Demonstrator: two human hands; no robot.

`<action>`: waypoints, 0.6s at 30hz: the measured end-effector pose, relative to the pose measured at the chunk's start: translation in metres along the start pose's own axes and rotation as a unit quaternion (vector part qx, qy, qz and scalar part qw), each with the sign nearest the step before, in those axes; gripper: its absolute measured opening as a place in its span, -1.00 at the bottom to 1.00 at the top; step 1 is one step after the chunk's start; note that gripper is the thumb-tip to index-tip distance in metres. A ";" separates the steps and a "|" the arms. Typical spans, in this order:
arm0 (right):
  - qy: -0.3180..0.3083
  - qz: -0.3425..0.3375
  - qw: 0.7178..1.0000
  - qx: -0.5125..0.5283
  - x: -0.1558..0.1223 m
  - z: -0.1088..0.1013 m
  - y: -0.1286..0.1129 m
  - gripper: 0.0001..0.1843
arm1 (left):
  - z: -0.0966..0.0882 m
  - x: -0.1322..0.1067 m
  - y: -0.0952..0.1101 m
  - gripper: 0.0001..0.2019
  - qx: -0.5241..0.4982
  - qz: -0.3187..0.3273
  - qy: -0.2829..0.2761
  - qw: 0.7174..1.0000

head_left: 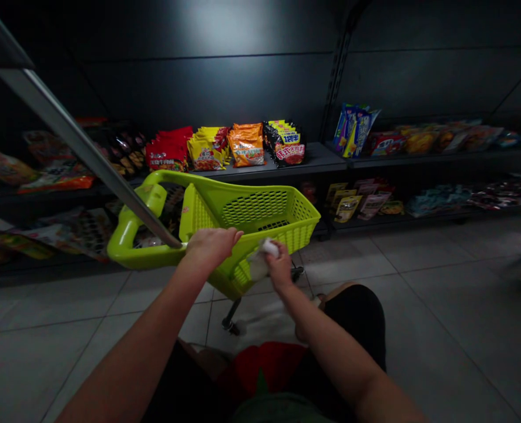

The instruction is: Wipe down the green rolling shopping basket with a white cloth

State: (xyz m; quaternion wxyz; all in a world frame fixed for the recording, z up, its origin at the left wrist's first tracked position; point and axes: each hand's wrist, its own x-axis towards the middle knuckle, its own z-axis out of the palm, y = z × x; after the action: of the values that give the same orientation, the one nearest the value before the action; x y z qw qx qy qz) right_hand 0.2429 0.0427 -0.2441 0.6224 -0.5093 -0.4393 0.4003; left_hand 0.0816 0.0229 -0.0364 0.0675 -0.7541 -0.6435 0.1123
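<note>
A small lime-green shopping cart (295, 235) with perforated plastic walls stands right in front of me. My left hand (211, 247) is closed over the near rim of its basket, close to the foot of a grey metal pole (110, 176) that slants up to the left. Against the near side wall, my right hand (279, 264) pinches a white cloth (258, 264), which hangs down beside the slots. The basket's floor, partly visible, shows dark slots. At the cart's left end is its looped green handle (121, 238).
Behind the cart, a dark shelf (322, 154) bears red, yellow, orange and black noodle packets (248, 144). Blue snack bags (355, 130) stand farther right. More packets (348, 205) lie on the lower shelf. Grey tiles (440, 294) cover the floor, and my bent knee (359, 317) is at the right.
</note>
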 end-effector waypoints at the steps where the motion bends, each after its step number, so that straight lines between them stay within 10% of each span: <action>1: 0.076 0.000 0.997 0.006 0.032 -0.021 -0.004 -0.53 | 0.000 0.000 -0.001 -0.48 0.001 0.004 -0.006 1.000; 4: 0.271 0.003 0.962 0.029 0.104 -0.064 -0.010 -0.46 | 0.000 0.000 -0.003 -0.48 -0.003 0.008 -0.019 1.000; 7: 0.310 0.000 0.950 0.020 0.101 -0.053 -0.002 -0.45 | 0.000 0.001 -0.002 -0.49 -0.007 0.015 -0.014 1.000; 10: 0.196 -0.037 0.980 -0.004 0.030 -0.002 0.019 -0.50 | 0.001 0.002 -0.001 -0.48 -0.007 0.018 0.003 1.000; 15: -0.203 -0.149 0.966 -0.054 -0.067 0.044 0.045 -0.60 | 0.004 0.004 -0.006 -0.46 0.007 -0.005 0.003 1.000; 18: -0.110 -0.133 0.980 -0.104 -0.027 0.003 0.044 -0.66 | 0.006 0.002 -0.011 -0.47 0.010 -0.004 -0.003 1.000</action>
State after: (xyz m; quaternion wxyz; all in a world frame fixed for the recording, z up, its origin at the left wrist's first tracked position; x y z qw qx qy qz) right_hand 0.2296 0.0250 -0.2913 0.5621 -0.4610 -0.6078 0.3195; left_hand 0.0699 0.0268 -0.0397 0.0733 -0.7507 -0.6454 0.1207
